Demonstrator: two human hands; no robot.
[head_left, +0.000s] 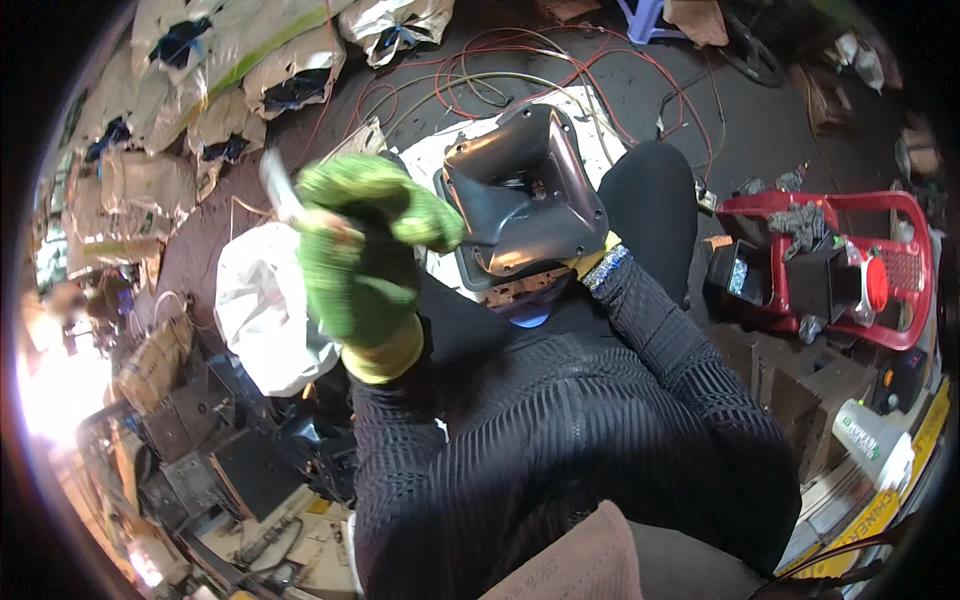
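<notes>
- Left hand (365, 265), in a green glove, is raised and curled shut around a thin pale tool (280, 190) that sticks up past the fingers (345, 185).
- Right hand (590, 262) is mostly hidden behind the dark horn (520, 195); its grip cannot be told.
- The horn sits over the lap, just right of the left fingers.

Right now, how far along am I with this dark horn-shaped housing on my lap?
Done so far: the dark horn-shaped housing sits loose on your lap, separate from any cabinet. In hand: your right hand, mostly hidden behind it, steadies it, while your green-gloved left hand is raised and blurred, gripping a thin pale tool. Left: a centre fitting remains inside the horn; whether it is loosened, I cannot tell.
</notes>
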